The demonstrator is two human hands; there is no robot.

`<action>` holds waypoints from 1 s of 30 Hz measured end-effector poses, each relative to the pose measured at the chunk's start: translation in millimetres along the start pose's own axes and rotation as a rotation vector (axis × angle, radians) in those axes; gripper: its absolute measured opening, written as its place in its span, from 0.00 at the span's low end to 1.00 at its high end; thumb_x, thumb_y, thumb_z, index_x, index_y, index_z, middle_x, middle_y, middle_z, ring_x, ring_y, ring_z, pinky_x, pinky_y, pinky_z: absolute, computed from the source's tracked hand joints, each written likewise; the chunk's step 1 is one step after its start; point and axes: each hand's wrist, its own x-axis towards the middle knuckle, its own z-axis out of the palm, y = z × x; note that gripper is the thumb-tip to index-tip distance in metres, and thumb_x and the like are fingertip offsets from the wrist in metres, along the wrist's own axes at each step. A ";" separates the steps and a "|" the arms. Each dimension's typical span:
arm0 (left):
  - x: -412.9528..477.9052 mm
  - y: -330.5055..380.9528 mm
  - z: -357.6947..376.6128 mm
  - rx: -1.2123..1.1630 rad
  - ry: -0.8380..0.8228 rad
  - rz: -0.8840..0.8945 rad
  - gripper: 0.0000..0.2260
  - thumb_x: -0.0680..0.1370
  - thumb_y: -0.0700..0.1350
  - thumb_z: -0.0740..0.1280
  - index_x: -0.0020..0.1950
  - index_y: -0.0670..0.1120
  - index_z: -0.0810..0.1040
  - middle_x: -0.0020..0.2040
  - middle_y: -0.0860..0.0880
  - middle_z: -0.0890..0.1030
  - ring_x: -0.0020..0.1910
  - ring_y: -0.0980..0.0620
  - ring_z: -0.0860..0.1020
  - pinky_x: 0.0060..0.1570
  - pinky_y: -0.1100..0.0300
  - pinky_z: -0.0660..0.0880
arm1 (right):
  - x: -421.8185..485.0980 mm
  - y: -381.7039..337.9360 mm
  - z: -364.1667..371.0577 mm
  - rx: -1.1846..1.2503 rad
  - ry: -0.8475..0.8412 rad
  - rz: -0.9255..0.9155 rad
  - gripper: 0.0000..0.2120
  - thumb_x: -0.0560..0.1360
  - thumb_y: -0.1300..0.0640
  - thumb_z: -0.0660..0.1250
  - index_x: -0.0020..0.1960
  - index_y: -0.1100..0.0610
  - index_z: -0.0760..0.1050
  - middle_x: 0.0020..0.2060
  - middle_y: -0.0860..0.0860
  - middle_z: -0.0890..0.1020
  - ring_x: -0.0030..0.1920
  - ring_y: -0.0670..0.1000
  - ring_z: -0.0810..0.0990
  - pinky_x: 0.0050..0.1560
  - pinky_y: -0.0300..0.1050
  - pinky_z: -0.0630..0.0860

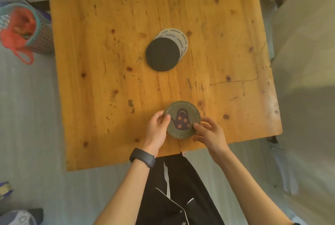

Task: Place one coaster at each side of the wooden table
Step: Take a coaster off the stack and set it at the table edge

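Observation:
A round green coaster [182, 116] with a dark spotted teapot picture sits near the front edge of the wooden table [126, 61]. My left hand [157, 130] grips its left rim and my right hand [210, 134] grips its right rim, thumbs on top. In the middle of the table lies a loose stack of coasters [165, 52]: a black round one on top, with pale lettered ones [181, 40] fanned out beneath it to the upper right.
A mesh basket [27, 28] holding an orange bag stands on the floor off the table's left edge. Pale furniture [304, 43] lies along the right side. My dark trousers [174, 188] are below the table's front edge.

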 end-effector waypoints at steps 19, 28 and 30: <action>-3.1 -25.7 -13.7 0.707 0.413 0.183 0.08 0.74 0.55 0.72 0.49 0.54 0.80 0.43 0.56 0.85 0.45 0.48 0.81 0.41 0.50 0.79 | 10.5 13.1 14.8 -0.887 0.209 -0.261 0.12 0.79 0.47 0.65 0.56 0.52 0.80 0.48 0.47 0.86 0.47 0.53 0.82 0.46 0.45 0.76; -0.4 -32.9 -20.2 0.823 0.378 0.237 0.10 0.74 0.57 0.71 0.51 0.55 0.78 0.43 0.57 0.86 0.44 0.52 0.81 0.46 0.51 0.78 | 10.8 22.1 12.4 -0.891 0.242 -0.231 0.12 0.78 0.45 0.66 0.55 0.51 0.80 0.45 0.44 0.84 0.46 0.51 0.81 0.44 0.44 0.75; 0.5 -34.3 -20.8 0.864 0.380 0.270 0.11 0.74 0.59 0.70 0.53 0.56 0.78 0.43 0.58 0.85 0.45 0.52 0.81 0.46 0.53 0.77 | 10.8 24.3 11.7 -0.897 0.254 -0.257 0.11 0.78 0.45 0.66 0.54 0.51 0.80 0.46 0.45 0.85 0.46 0.51 0.81 0.43 0.44 0.76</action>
